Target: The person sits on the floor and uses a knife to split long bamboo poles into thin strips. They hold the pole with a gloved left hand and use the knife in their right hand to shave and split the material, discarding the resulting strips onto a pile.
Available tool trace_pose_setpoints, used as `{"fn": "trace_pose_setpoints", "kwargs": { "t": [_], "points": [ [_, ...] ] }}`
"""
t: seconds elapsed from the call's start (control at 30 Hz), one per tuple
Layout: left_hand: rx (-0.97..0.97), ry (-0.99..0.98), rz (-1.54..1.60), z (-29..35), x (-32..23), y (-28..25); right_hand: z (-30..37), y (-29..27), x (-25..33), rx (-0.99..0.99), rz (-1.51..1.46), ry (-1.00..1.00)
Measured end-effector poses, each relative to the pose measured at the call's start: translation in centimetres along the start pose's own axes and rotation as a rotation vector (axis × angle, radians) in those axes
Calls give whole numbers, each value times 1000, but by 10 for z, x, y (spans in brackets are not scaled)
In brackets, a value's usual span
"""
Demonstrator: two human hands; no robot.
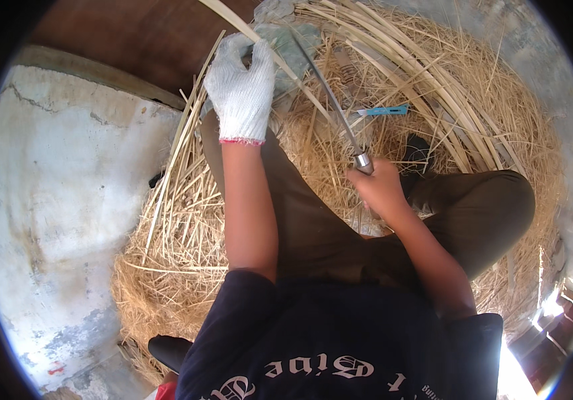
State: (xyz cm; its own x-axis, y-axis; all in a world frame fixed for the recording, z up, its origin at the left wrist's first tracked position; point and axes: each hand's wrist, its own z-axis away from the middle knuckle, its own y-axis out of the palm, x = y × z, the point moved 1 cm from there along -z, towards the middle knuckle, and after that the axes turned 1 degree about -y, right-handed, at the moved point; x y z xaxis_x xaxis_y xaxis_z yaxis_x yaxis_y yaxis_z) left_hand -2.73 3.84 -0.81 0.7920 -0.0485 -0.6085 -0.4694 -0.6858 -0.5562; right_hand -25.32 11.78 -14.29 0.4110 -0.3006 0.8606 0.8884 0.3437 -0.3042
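My left hand (241, 93), in a white knitted glove with a pink cuff edge, is closed around a long pale strip that looks like split bamboo (294, 77). The strip slants from the top edge down toward the right. Bare and closed, my right hand (381, 188) grips a knife (332, 97) by its handle, which the fingers mostly hide. A bright metal collar joins the handle to a long, narrow blade. The blade points up and left, near the strip; whether they touch I cannot tell. Beyond my right hand lies a blue box cutter (386, 110) on the shavings.
Thin straw-coloured shavings (173, 273) cover the floor around my legs. Many long pale strips (460, 87) lie bundled at the far right, others at the left. My bent legs (473, 200) are beneath my arms. A weathered whitish wall (66, 200) stands at the left.
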Motion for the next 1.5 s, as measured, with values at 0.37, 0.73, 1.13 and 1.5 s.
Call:
{"fn": "trace_pose_setpoints", "kwargs": {
  "t": [0.37,0.73,1.13,1.5],
  "points": [
    [9,-119,66,2,1,1,-7,9,-7,131,-229,264],
    [-33,-55,-42,0,-1,1,-3,12,-8,209,-226,183],
    [-34,-112,24,-1,4,0,16,2,14,-66,-47,-196],
    [4,19,-63,-7,24,-1,19,1,14,-70,-145,-69]
  ]
}}
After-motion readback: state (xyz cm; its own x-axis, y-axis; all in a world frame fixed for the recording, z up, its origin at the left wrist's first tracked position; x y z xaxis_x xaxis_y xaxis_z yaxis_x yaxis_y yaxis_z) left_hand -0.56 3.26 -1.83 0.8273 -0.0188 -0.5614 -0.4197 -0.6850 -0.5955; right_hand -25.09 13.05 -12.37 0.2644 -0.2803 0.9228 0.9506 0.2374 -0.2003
